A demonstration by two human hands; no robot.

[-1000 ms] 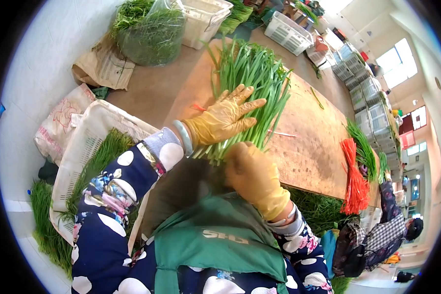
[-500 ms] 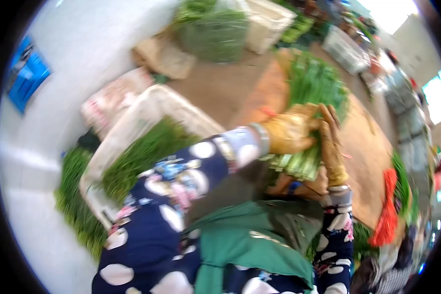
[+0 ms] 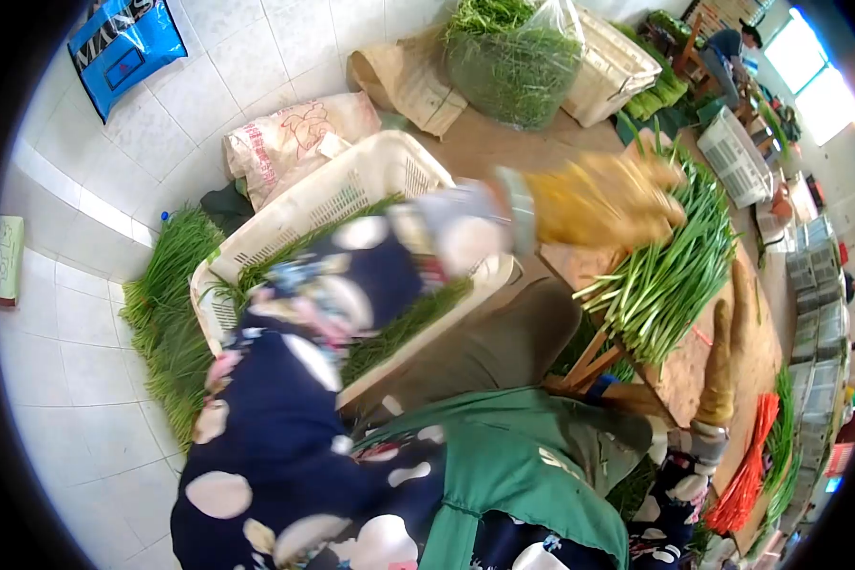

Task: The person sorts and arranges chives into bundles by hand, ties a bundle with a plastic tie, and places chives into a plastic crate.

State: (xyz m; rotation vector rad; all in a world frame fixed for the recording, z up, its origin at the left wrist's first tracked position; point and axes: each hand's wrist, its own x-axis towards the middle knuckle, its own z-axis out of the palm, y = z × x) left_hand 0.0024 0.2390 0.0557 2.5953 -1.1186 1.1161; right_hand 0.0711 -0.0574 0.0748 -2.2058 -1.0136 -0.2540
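Note:
A pile of green stalks (image 3: pixel 679 261) lies on the wooden board (image 3: pixel 755 351), pale cut ends pointing toward me and spread over the board's edge. My left hand (image 3: pixel 603 201), in a yellow glove and smeared by motion, is above the left side of the pile with its fingers extended. To the right of the stalks, my right hand (image 3: pixel 727 356) is gloved too, seen edge-on with straight fingers pointing away from me. Nothing shows in its grasp. Beneath my left sleeve stands a white crate (image 3: pixel 290 223) with green stalks inside.
Red ties (image 3: pixel 746 475) lie at the board's right, beside more greens (image 3: pixel 785 446). Loose greens (image 3: pixel 176 318) are left of the crate. A bagged bundle (image 3: pixel 515 71), another crate (image 3: pixel 610 71) and a sack (image 3: pixel 299 142) stand beyond. A person (image 3: pixel 727 62) is far back.
The view has swung left. My hands, close together at the stalks half a second ago, are now apart, the left lifted over the pile. The cut ends are more spread out.

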